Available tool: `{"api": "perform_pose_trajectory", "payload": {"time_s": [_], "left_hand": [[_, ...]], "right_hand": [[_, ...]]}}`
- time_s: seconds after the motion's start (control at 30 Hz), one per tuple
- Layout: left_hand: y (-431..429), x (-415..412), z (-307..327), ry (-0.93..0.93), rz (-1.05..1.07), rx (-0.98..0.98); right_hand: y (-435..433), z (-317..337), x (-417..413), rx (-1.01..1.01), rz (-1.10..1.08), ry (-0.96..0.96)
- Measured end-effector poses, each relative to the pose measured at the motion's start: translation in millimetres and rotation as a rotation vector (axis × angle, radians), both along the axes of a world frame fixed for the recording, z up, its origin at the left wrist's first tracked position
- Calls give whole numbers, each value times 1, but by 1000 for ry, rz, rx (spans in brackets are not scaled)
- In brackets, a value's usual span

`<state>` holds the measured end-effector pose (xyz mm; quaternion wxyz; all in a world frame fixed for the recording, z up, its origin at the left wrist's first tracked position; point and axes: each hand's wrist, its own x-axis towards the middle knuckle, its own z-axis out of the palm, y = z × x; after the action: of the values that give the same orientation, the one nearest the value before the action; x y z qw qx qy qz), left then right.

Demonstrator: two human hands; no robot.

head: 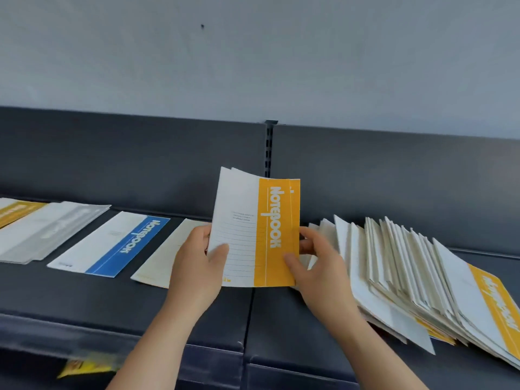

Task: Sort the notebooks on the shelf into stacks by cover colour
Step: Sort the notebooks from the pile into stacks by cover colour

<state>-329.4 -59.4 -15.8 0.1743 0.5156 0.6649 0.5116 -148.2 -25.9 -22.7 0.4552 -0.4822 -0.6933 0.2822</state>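
Both hands hold up yellow-and-white notebooks (pixel 259 229), at least two together, above the dark shelf (pixel 140 299). My left hand (pixel 197 260) grips their left edge, thumb on the white cover. My right hand (pixel 312 257) pinches the yellow right edge. To the right leans a fanned row of several unsorted notebooks (pixel 416 266), a yellow one at the front. On the left lie a blue notebook (pixel 112 243), a cream one (pixel 166 257) partly behind my left hand, a grey stack (pixel 50 229) and a yellow stack (pixel 14 209) at the frame edge.
A dark back panel (pixel 140 164) with a slotted upright (pixel 269 147) rises behind the shelf, pale wall above. Yellow packaging (pixel 84 367) shows on a lower level at the bottom left. A seam (pixel 250 305) divides the shelf into two boards.
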Motion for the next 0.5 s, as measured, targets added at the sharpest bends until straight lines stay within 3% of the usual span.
{"api": "perform_pose_trajectory", "payload": {"time_s": [0.37, 0.5], "left_hand": [[20, -137, -29, 238, 37, -171], [36, -154, -45, 305, -13, -256]], "right_hand": [[1, -19, -134, -128, -28, -94], [8, -40, -152, -153, -125, -280]]}}
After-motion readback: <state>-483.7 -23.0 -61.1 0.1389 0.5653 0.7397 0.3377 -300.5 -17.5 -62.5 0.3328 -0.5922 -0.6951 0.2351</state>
